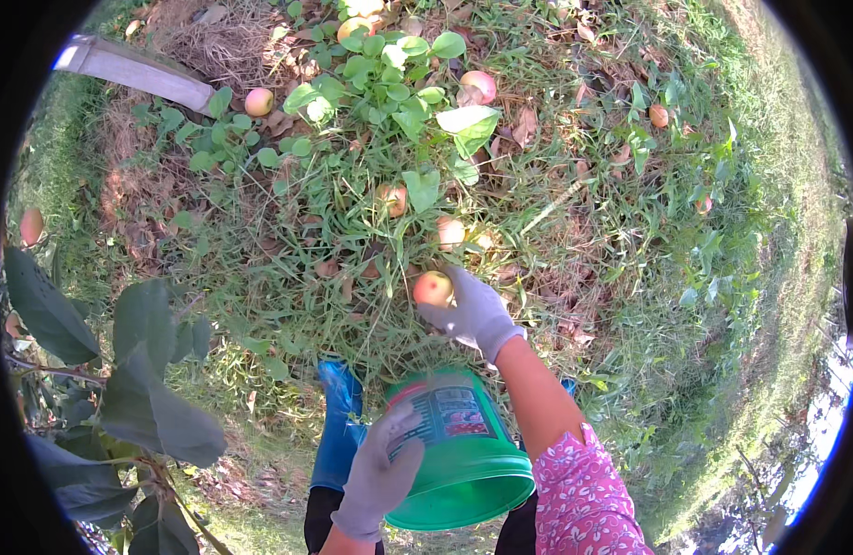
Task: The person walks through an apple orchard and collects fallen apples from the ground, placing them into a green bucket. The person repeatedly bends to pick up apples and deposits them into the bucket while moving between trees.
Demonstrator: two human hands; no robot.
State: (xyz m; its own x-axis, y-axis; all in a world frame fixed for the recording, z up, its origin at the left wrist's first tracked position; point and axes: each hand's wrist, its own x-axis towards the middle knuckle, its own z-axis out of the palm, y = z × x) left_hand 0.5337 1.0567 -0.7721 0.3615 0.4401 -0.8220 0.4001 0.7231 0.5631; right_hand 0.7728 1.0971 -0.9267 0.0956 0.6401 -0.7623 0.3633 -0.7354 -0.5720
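The right hand (479,313), gloved in pale grey, has it: a red-and-yellow apple (432,288) pinched between thumb on the near side and fingers on the far side, low over the grass (297,231) and just beyond the bucket. (Whether the fruit is clear of the ground, I cannot tell from up here.) Over to the left hand (380,472), gloved to match, a little blurred, thumb spread well away from the fingers, right in front of the green bucket (477,462) at its left side; touching or apart, hard to call! The bucket itself is tipped, mouth toward the person, labelled side up, with a blue boot (339,421) beside it on the left. A pink flowered sleeve (584,490) covers part of the right arm. Farther out, a second apple (451,231) lies in the grass, and a third apple (392,200) sits to its left. Beyond those, a leafy plant (380,88), and at far left a weathered board (149,74). Big dark leaves (154,407) crowd the left edge.
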